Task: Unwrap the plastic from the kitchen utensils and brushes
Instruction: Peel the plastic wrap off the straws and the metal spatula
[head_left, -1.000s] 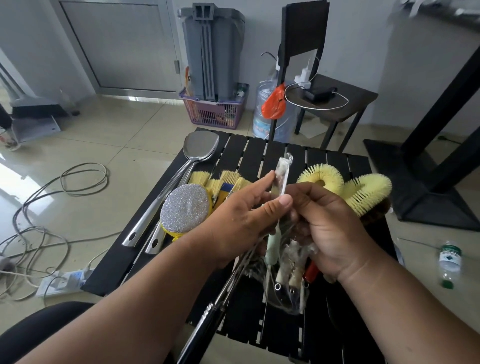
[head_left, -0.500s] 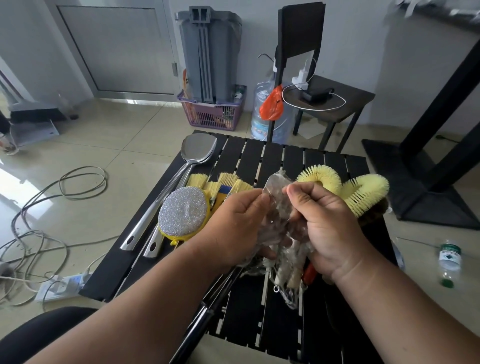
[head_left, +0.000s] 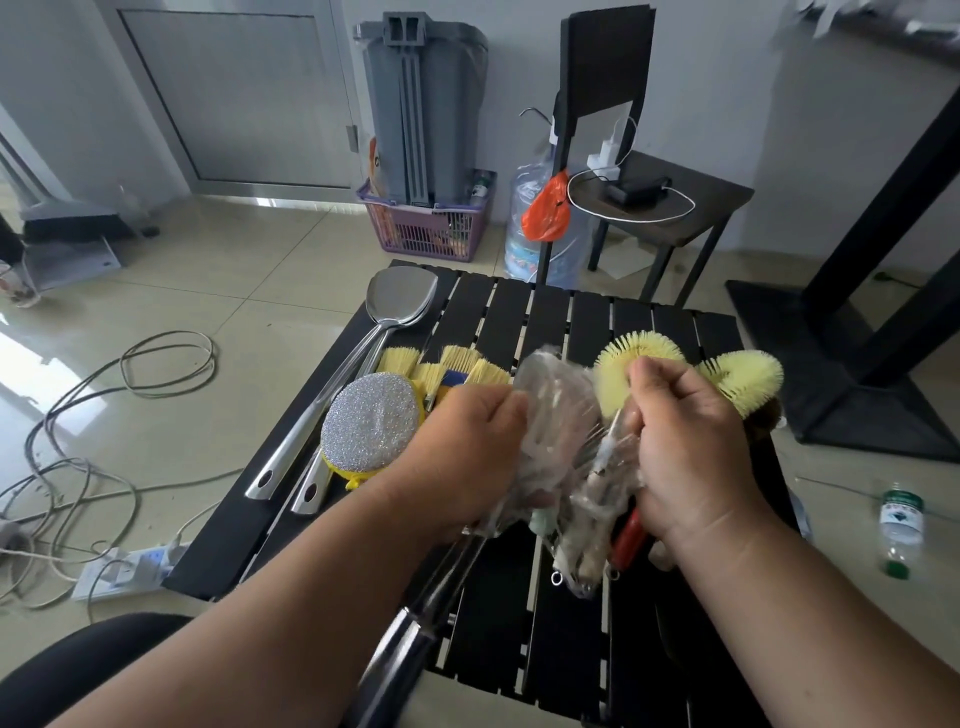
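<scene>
Left hand: the left hand (head_left: 467, 457) is curled round the left side of the clear plastic wrap (head_left: 558, 415), fingers closed on the film.
Right hand: the right hand (head_left: 685, 441) pinches the wrap's right side, thumb and fingers bunched tight on it; the film looks stretched between the two hands.
Bundle: the small bottle brushes (head_left: 582, 540) hang inside the wrap, held above the middle of the slatted table (head_left: 550, 317), their wire ends pointing at the near edge.
Step in hand: likely tearing or spreading the wrap open to free the brushes.
Risk, spill: if the film gives way at once, the brushes may drop and slip through the gaps between slats or roll off the near edge.
Risk, stretch: thin film tends to stretch instead of tearing, so pulling harder could jerk the hands apart.
Risk, knock: a jerk to the right could shove the yellow round brushes (head_left: 737, 379), just beyond the right hand, toward the right edge.
Risk, left side: the glitter scrubber (head_left: 371, 423) and steel spatula (head_left: 402, 293) lie near the left edge, close to the left hand's path.
Hidden: what the red handle (head_left: 628, 538) under the right hand belongs to cannot be told.
</scene>
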